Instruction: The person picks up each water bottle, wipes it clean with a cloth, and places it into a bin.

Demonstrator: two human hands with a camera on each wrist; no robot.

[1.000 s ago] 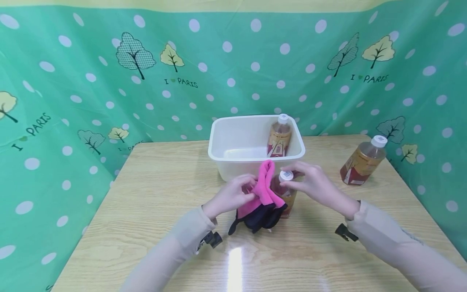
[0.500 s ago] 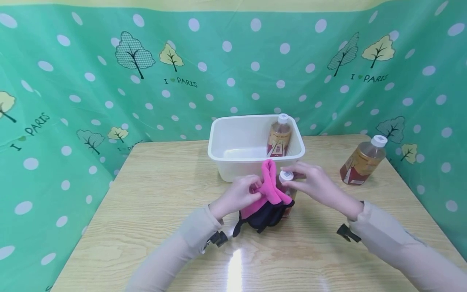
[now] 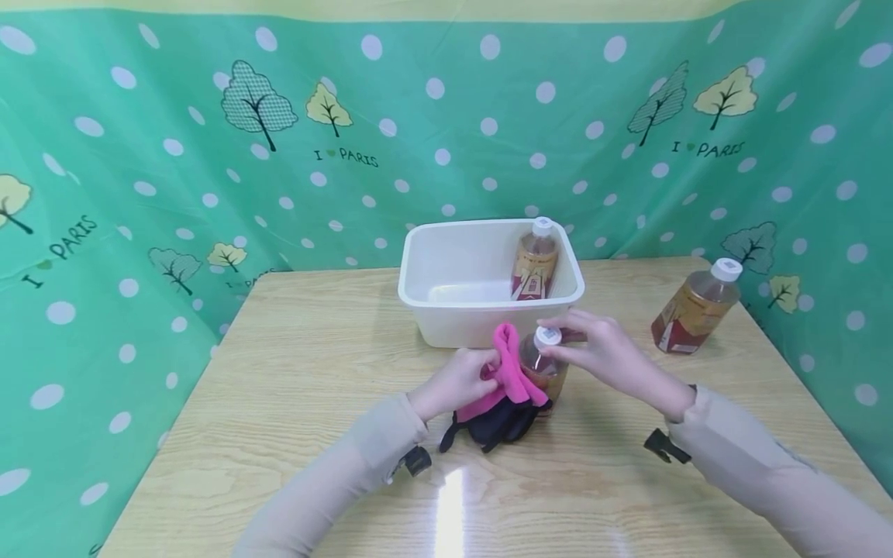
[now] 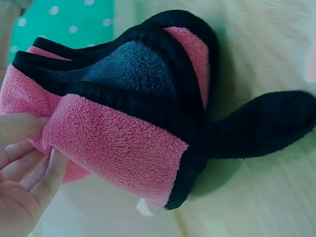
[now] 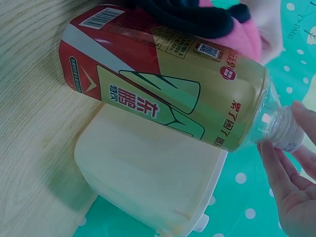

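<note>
A bottle of amber drink with a red and gold label stands on the table just in front of the white tub. My right hand pinches it at the white cap and neck, as the right wrist view also shows its fingers. Beside its left side, my left hand grips a bunched pink cleaning cloth with dark backing and black edging. In the left wrist view, thumb and fingers pinch the cloth, whose black loop sticks out. The cloth hides part of the bottle's lower left.
The white plastic tub sits behind the hands, with a similar bottle upright in its right end. Another such bottle stands at the table's far right. A green dotted curtain hangs behind the wooden table.
My left hand moved the cloth right across the bottle's front, then back left and slightly down, uncovering more of the bottle. My right hand has stayed at the cap.
</note>
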